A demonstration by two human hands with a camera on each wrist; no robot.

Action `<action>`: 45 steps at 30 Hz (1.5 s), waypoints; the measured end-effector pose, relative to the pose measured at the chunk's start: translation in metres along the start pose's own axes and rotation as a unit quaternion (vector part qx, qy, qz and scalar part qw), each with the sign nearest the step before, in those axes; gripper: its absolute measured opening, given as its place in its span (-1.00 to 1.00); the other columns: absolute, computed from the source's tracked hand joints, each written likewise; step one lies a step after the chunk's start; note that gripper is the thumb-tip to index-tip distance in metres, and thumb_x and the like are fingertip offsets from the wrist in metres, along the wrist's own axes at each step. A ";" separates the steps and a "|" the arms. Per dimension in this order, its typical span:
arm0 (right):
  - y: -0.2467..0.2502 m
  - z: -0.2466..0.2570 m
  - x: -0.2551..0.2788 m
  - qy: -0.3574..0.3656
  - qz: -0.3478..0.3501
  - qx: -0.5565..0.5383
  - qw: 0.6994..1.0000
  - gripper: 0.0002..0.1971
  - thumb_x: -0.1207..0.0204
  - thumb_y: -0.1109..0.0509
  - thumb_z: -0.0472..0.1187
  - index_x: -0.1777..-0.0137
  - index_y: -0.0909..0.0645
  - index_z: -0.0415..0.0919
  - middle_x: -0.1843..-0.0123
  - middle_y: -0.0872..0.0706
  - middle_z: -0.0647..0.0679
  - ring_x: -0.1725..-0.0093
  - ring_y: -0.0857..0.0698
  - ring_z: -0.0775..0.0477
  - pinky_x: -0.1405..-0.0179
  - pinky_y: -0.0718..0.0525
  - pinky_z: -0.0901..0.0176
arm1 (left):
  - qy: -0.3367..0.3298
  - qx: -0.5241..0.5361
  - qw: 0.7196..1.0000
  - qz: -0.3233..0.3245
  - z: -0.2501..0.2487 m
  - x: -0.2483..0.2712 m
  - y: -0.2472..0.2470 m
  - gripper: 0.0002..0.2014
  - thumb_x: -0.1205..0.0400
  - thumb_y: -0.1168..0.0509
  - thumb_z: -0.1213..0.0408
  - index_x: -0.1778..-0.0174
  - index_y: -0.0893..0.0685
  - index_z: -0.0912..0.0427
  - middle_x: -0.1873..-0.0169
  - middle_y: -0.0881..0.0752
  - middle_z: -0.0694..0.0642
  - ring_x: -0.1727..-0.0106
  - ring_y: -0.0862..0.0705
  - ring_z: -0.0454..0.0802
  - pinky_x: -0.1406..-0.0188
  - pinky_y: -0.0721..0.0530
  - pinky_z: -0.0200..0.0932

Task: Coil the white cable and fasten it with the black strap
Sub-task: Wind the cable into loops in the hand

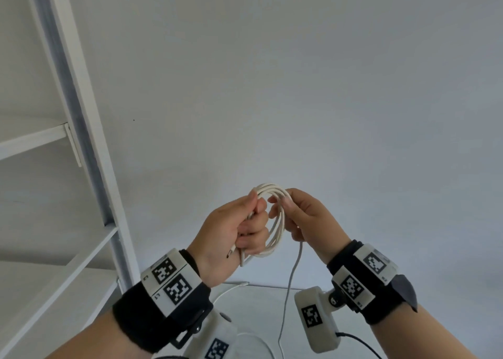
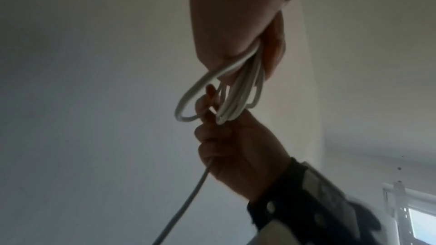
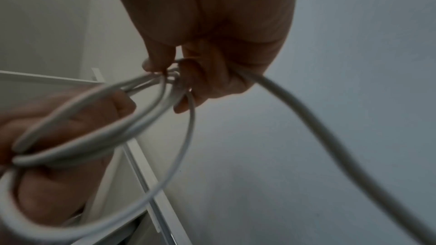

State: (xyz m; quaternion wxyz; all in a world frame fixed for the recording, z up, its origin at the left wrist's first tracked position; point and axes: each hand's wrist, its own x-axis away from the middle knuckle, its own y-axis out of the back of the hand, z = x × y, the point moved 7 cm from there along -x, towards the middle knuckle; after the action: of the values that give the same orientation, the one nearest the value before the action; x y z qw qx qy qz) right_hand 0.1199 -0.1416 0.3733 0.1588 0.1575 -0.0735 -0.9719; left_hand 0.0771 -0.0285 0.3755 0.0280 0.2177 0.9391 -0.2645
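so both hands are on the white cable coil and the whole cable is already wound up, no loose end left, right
Not quite. Both the left hand and right hand do hold the white cable coil, but it is not fully wound: the head view shows a loose length hanging from the right hand.

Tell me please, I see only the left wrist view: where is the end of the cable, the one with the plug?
Observer: In the head view a plug end sticks out below the left hand, which grips the coiled cable.
Operator: Where does the part under the right hand go?
Observer: It hangs down to a white table, where more of it lies.
Operator: What stands near the hands?
Observer: A white shelf, to the left.
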 end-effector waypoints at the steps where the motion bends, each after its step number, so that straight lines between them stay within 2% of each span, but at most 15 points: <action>1: 0.000 -0.008 0.001 -0.013 -0.006 -0.013 1.000 -0.81 -0.65 -0.15 -0.20 0.01 -0.58 -0.23 0.30 -0.69 0.10 0.57 -0.38 0.14 0.61 -0.31 0.35 | -0.003 0.010 1.000 -0.009 -0.003 -0.001 0.001 -0.71 -0.62 -0.14 0.06 0.36 -0.46 0.13 0.64 -0.25 -0.10 0.68 -0.19 -0.21 0.69 -0.24 -0.35; 5: 0.000 -0.039 0.014 -0.047 -0.019 -0.020 0.998 -0.85 -0.64 -0.15 -0.22 -0.03 -0.55 -0.19 0.28 -0.70 0.10 0.55 -0.48 0.10 0.53 -0.48 0.31 | -0.013 0.059 0.998 -0.019 -0.019 -0.008 0.004 -0.72 -0.61 -0.10 0.06 0.36 -0.44 0.12 0.67 -0.26 -0.10 0.73 -0.21 -0.24 0.72 -0.17 -0.35; 11: -0.027 -0.092 0.046 -0.154 0.058 -0.062 0.984 -0.82 -0.64 -0.11 -0.36 0.12 -0.52 -0.22 0.47 -0.65 0.02 0.42 -0.59 0.09 0.17 -0.60 0.22 | -0.063 0.118 0.991 -0.001 -0.054 -0.018 0.008 -0.71 -0.66 -0.04 0.07 0.33 -0.43 0.09 0.68 -0.30 -0.10 0.76 -0.27 -0.25 0.74 -0.17 -0.37; 13: -0.031 -0.107 0.057 -0.182 0.052 -0.069 0.979 -0.85 -0.63 -0.12 -0.40 0.10 -0.46 -0.22 0.47 -0.60 0.03 0.46 -0.56 0.12 0.17 -0.63 0.17 | -0.091 0.114 0.989 -0.011 -0.068 -0.020 0.012 -0.71 -0.68 -0.04 0.07 0.32 -0.42 0.09 0.66 -0.29 -0.11 0.75 -0.27 -0.24 0.74 -0.20 -0.38; 15: -0.024 -0.115 0.063 -0.185 0.006 -0.061 0.981 -0.90 -0.62 -0.15 -0.40 0.10 -0.40 -0.23 0.46 -0.57 0.01 0.54 -0.50 0.09 0.37 -0.66 0.19 | -0.110 0.089 0.989 -0.041 -0.077 -0.022 0.019 -0.68 -0.70 -0.03 0.07 0.34 -0.42 0.10 0.66 -0.27 -0.11 0.73 -0.25 -0.24 0.74 -0.23 -0.38; 17: -0.011 -0.113 0.065 -0.162 -0.068 -0.026 0.984 -0.87 -0.58 -0.22 -0.39 0.19 -0.39 -0.24 0.49 -0.57 0.01 0.64 -0.40 0.07 0.63 -0.45 0.30 | -0.125 0.061 0.987 -0.079 -0.080 -0.023 0.027 -0.66 -0.73 -0.01 0.07 0.35 -0.41 0.10 0.66 -0.27 -0.11 0.71 -0.25 -0.23 0.71 -0.27 -0.38; 20: 0.004 -0.094 0.065 -0.106 -0.117 0.087 0.984 -0.81 -0.46 -0.38 -0.37 0.35 -0.50 -0.19 0.47 -0.63 -0.02 0.66 -0.41 0.19 0.60 -0.34 0.45 | -0.135 0.048 0.982 -0.124 -0.075 -0.025 0.041 -0.66 -0.74 -0.02 0.09 0.34 -0.41 0.10 0.65 -0.34 -0.09 0.65 -0.38 -0.17 0.61 -0.46 -0.35; 23: -0.004 -0.068 0.064 -0.058 -0.041 0.264 0.962 -0.83 -0.42 -0.42 -0.24 0.37 -0.56 -0.06 0.41 -0.69 0.06 0.50 -0.55 0.23 0.42 -0.42 0.48 | -0.146 0.024 0.978 -0.144 -0.069 -0.025 0.047 -0.68 -0.74 -0.03 0.12 0.30 -0.47 0.15 0.57 -0.61 0.01 0.42 -0.73 0.03 0.34 -0.72 -0.19; 26: -0.017 -0.041 0.062 0.002 0.029 0.402 0.915 -0.92 -0.45 -0.34 -0.08 0.25 -0.58 0.01 0.28 -0.70 0.12 0.24 -0.64 0.15 0.21 -0.59 0.29 | -0.138 -0.050 0.981 -0.130 -0.063 -0.025 0.043 -0.73 -0.75 -0.02 0.16 0.15 -0.54 0.15 0.12 -0.83 0.19 0.02 -0.79 0.30 -0.06 -0.72 0.09; 29: -0.026 -0.011 0.062 0.045 0.063 0.455 0.887 -0.89 -0.51 -0.27 -0.05 0.10 -0.62 0.01 0.15 -0.71 0.07 0.13 -0.65 0.05 0.13 -0.63 0.09 | -0.111 -0.125 0.977 -0.136 -0.055 -0.026 0.040 -0.76 -0.74 -0.02 0.15 -0.14 -0.53 0.16 -0.20 -0.74 0.22 -0.13 -0.75 0.28 -0.23 -0.64 0.11; 34: -0.033 0.034 0.058 0.135 0.068 0.453 0.878 -0.85 -0.52 -0.24 -0.03 0.08 -0.64 0.07 0.20 -0.66 0.10 0.20 -0.62 0.08 0.24 -0.63 0.08 | -0.047 -0.226 0.966 -0.113 -0.036 -0.027 0.033 -0.71 -0.72 -0.05 0.15 -0.30 -0.49 0.13 -0.27 -0.70 0.06 -0.19 -0.73 0.15 -0.35 -0.57 0.08; 37: -0.030 0.052 0.051 0.176 0.044 0.432 0.883 -0.85 -0.48 -0.26 -0.04 0.13 -0.67 0.05 0.24 -0.67 0.12 0.26 -0.61 0.12 0.29 -0.65 0.10 | -0.011 -0.275 0.958 -0.082 -0.025 -0.027 0.026 -0.73 -0.73 -0.02 0.13 -0.28 -0.49 0.08 -0.19 -0.76 0.01 -0.22 -0.71 0.08 -0.34 -0.55 0.05; 41: -0.020 0.069 0.036 0.215 -0.007 0.403 0.889 -0.91 -0.44 -0.33 -0.06 0.12 -0.66 0.08 0.35 -0.55 0.21 0.36 -0.49 0.22 0.36 -0.56 0.25 | 0.006 -0.279 0.958 -0.070 -0.014 -0.022 0.019 -0.70 -0.70 -0.09 0.14 -0.30 -0.52 0.12 0.11 -0.83 -0.08 0.08 -0.77 -0.10 -0.08 -0.61 -0.08; 43: -0.015 0.071 0.028 0.210 -0.023 0.397 0.893 -0.84 -0.45 -0.29 0.00 0.13 -0.70 0.06 0.37 -0.50 0.26 0.40 -0.45 0.29 0.38 -0.55 0.22 | 0.011 -0.295 0.954 -0.047 -0.010 -0.018 0.012 -0.68 -0.69 -0.09 0.12 -0.30 -0.52 0.13 0.18 -0.82 -0.08 0.19 -0.79 -0.08 0.03 -0.66 -0.11; 45: -0.008 0.072 0.022 0.203 -0.044 0.390 0.897 -0.86 -0.47 -0.31 -0.09 0.15 -0.71 0.01 0.34 -0.57 0.16 0.40 -0.48 0.26 0.38 -0.59 0.12 | 0.024 -0.289 0.957 -0.025 -0.006 -0.014 0.005 -0.69 -0.70 -0.06 0.11 -0.28 -0.52 0.13 0.11 -0.81 0.05 0.25 -0.82 0.02 0.14 -0.76 -0.14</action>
State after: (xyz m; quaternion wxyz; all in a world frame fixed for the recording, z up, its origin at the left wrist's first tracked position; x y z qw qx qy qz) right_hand 0.0739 -0.1349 0.4334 0.0528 0.4038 -0.4062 -0.8180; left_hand 0.0925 -0.0274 0.3811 0.0605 0.1835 0.9809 0.0229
